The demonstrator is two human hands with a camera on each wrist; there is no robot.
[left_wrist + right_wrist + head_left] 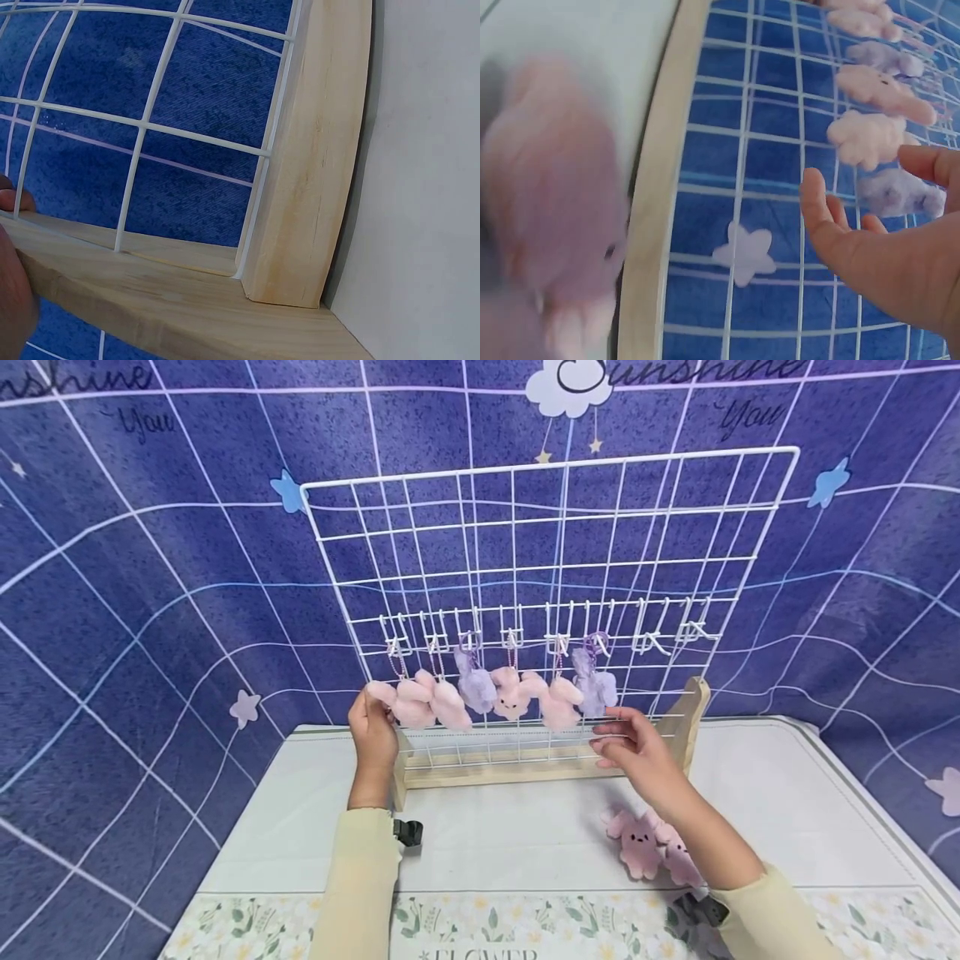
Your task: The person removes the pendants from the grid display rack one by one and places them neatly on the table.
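Left hand point(372, 739) grips wooden stand point(687, 727), left of frame centre. Right hand point(639, 753) spread, holding nothing, just below purple toy point(597, 692) on wire rack point(513, 527), right of centre. Advisable: stand steady, touch light.

The toys point(512, 697) at centre look like soft, fuzzy plush, matt all over. Behind them, the grid point(513, 568) appears to be smooth metal wire with a white coating. Its stand point(510, 772) is pale bare wood, matt, grain showing. The backdrop point(168, 639) filling the upper frame is matt cloth; the tabletop point(510, 843), lower centre, looks smooth. The sleeves point(360, 885) at bottom are soft cloth.
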